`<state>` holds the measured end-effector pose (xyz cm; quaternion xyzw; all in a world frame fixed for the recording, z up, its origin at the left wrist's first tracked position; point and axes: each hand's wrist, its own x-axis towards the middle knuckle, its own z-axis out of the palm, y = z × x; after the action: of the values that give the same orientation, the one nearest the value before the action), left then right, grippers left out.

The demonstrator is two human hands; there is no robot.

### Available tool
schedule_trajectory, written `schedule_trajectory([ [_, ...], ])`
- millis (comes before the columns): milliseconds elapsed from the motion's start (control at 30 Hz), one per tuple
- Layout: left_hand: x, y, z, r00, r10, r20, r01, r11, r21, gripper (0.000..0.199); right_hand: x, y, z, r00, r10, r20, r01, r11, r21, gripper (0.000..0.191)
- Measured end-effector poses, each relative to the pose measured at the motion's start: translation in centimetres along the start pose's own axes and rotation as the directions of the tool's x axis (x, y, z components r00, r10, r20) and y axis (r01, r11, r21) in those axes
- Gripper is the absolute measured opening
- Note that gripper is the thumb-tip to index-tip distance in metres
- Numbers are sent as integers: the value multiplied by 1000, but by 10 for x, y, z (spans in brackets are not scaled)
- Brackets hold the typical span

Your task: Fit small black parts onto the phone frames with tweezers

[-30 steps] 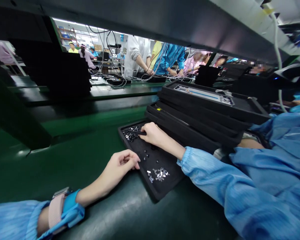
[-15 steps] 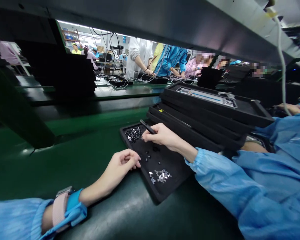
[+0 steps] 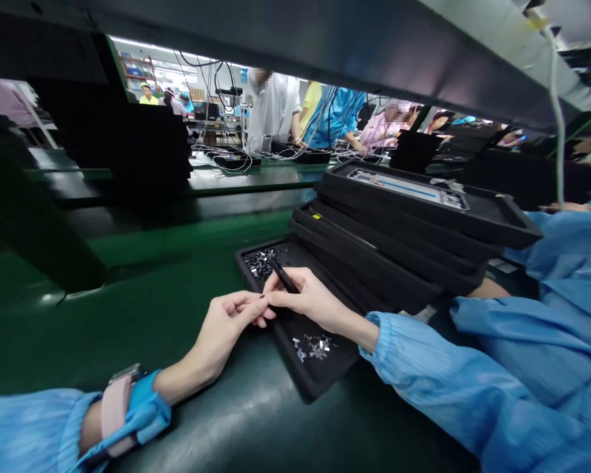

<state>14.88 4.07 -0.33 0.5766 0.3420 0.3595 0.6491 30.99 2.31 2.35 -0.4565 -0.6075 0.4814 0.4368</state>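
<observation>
My left hand (image 3: 231,325) is closed in a pinch over the left edge of a black foam tray (image 3: 303,384). A tiny black part (image 3: 262,297) shows at its fingertips, too small to name. My right hand (image 3: 308,295) meets the left one there, thumb and fingertips touching or nearly so. It grips a slim black pen-like tool (image 3: 282,270), which points up and away from me. Small shiny black parts (image 3: 260,264) lie heaped at the tray's far end. Small silvery pieces (image 3: 319,347) are scattered at the near end. My right hand hides the tray's middle.
Stacked black foam trays (image 3: 374,236) stand right behind the tray, the top one holding a long pale panel (image 3: 408,187). A co-worker's blue sleeve (image 3: 566,276) is close on the right. A metal beam (image 3: 325,46) crosses overhead. A dark post (image 3: 39,217) slants at left.
My right hand has moved from the heap of black parts toward me and left, to my left fingertips. My left hand has shifted slightly up and left, its fingers now pinching.
</observation>
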Motion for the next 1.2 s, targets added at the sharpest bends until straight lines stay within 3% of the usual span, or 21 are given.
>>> schedule_trajectory([
  [100, 0, -1, 0, 1000, 2, 26, -2, 1000, 11, 24, 0, -5, -9, 992, -112, 54, 120, 975, -187, 12],
  [167, 0, -1, 0, 998, 9, 58, -11, 999, 49, 23, 4, -4, -20, 981, -194, 26, 190, 914, -358, 12],
  [267, 1, 0, 2, 992, 9, 126, -23, 994, 108, 21, 14, 8, -37, 946, -312, -91, 188, 753, -631, 17],
  [367, 2, 0, 2, 986, 14, 164, -34, 992, 119, 21, 26, 26, -49, 931, -359, -67, 163, 572, -804, 19],
  [467, 2, 0, 2, 985, 24, 173, -48, 990, 134, 24, 36, 37, -52, 943, -333, -9, 161, 479, -863, 19],
  [733, 1, 3, 4, 984, -39, 172, -6, 968, 253, 26, 51, 40, -50, 968, -249, -32, 81, 427, -901, 18],
  [1000, 0, 3, 2, 986, -78, 149, 44, 975, 220, 22, 43, 23, -43, 969, -222, -105, 23, 509, -861, 12],
  [1100, 0, 1, 2, 990, -88, 112, 71, 986, 152, 20, 28, 10, -41, 976, -165, -143, 15, 705, -709, 9],
  [1200, 0, 1, 2, 993, -80, 84, 71, 992, 107, 18, 16, 3, -40, 988, -36, -150, -24, 926, -376, 4],
])
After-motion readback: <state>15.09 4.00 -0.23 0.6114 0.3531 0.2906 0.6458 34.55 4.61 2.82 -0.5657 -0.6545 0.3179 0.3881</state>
